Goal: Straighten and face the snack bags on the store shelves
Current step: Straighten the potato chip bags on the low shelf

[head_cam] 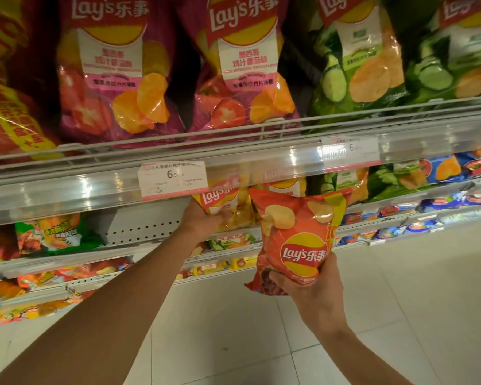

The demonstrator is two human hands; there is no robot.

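Note:
A small red Lay's bag (295, 232) is held upright in front of the shelves, off the shelf, with my right hand (314, 284) gripping its lower edge from below. My left hand (203, 218) reaches under the upper shelf rail and grips a yellow Lay's bag (222, 201) that stands on the second shelf. Another yellow bag (283, 186) stands just right of it, partly hidden behind the red bag.
Large purple Lay's bags (111, 68) and green cucumber bags (356, 62) fill the top shelf behind a wire rail (233, 129). A price strip (172, 179) runs below. Lower shelves hold green, blue and red bags. A bare stretch of shelf back (142, 226) shows left of my left hand. Tiled floor lies below.

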